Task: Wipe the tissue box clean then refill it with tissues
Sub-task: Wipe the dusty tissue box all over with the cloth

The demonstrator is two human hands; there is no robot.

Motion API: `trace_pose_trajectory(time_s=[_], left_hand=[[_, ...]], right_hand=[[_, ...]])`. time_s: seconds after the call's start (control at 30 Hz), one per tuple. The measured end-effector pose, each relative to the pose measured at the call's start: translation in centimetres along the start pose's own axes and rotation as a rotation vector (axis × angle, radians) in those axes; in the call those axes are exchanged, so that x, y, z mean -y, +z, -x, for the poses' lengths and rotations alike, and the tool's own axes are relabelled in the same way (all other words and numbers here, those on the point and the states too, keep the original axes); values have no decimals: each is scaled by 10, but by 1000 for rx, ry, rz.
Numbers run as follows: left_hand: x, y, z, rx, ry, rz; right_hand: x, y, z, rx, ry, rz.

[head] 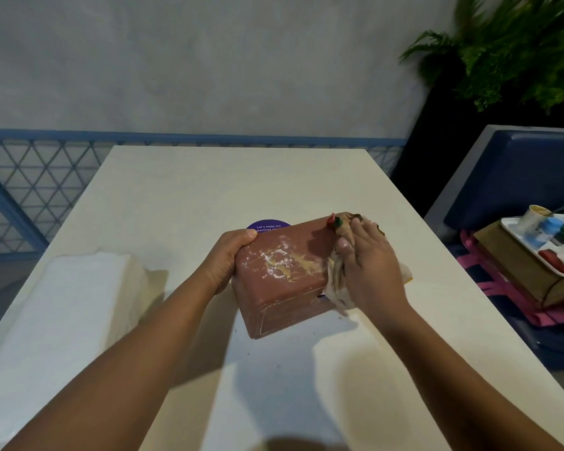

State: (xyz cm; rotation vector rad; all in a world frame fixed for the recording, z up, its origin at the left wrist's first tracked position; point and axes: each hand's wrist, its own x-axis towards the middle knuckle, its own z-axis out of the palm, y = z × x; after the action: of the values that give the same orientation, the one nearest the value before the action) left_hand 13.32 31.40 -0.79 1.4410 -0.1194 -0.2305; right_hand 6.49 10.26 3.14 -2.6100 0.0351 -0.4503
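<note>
Near the middle of the pale worktop [209, 183]: reddish-brown tissue box [280, 271], tilted, near corner resting on the surface, broad upward face smeared with white and yellowish residue. Small red and green blobs [334, 220] at its far right corner.

On the box's left side: left hand [227, 255], fingers curled round the far left edge, thumb laid on the upper face at the corner, gripping.

On the box's right side: right hand [368, 265], fingers straight and held close together, laid flat over a crumpled, stained cloth [336, 281] and pressing it against the right edge of the box. Part of the cloth trailing onto the worktop just right of the hand.

Just behind the box, partly hidden by it: round purple sticker [267, 225] with white lettering, flat on the worktop.

At the near left, well apart from the box: white pack of tissues [62, 314], lying lengthwise.

Off the worktop to the right: blue bench seat [518, 170] carrying a cardboard box [518, 271] with a white tray [508, 222] of assorted items on top. Far right: green plant [502, 53], blurred.
</note>
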Motion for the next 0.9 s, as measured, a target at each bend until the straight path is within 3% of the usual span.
trace_pose_trajectory(time_s=[0.13, 0.33, 0.4, 0.53, 0.6, 0.77, 0.83, 0.9], left_hand=[[-1, 1, 2, 24, -13, 7], [-3, 4, 6, 5, -31, 47], [-4, 5, 6, -21, -31, 52], [-3, 3, 4, -56, -52, 31], [-4, 1, 4, -46, -59, 6], [-4, 1, 4, -23, -50, -8], [-3, 0, 4, -22, -46, -6], [-2, -1, 4, -15, -42, -6]], right_hand=[[23, 15, 22, -28, -154, -10], [59, 20, 39, 84, -177, -274], [60, 12, 34, 105, -53, -512], [50, -30, 11, 67, 441, -1127], [43, -56, 1, -9, 512, -1230], [36, -81, -14, -218, 283, -753], [28, -65, -18, -155, 173, -583], [23, -45, -20, 21, 106, -403]])
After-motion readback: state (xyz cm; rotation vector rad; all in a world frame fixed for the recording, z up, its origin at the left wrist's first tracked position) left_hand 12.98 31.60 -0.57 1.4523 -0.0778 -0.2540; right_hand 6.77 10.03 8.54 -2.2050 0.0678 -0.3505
